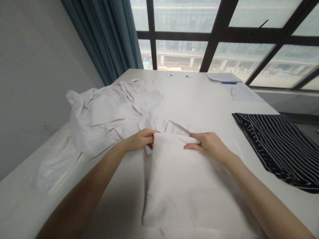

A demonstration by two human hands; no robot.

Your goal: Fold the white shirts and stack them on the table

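A white cloth garment (184,186), folded into a broad panel, hangs toward me from both hands over the near part of the table. My left hand (143,137) pinches its upper left corner, thumb and fingers closed on the fabric. At the upper right edge my right hand (205,142) grips the same garment, the thumb lying on the near face and the other fingers behind it. Part of the white fabric lies on the table just beyond the held edge. What kind of garment it is cannot be made out.
A heap of crumpled white clothes (112,113) covers the left of the white table (189,96). Black-and-white striped fabric (279,146) lies at the right. Papers (224,77) and a blue pen (228,83) rest at the far right, near the windows. A blue curtain (107,36) hangs at the back left.
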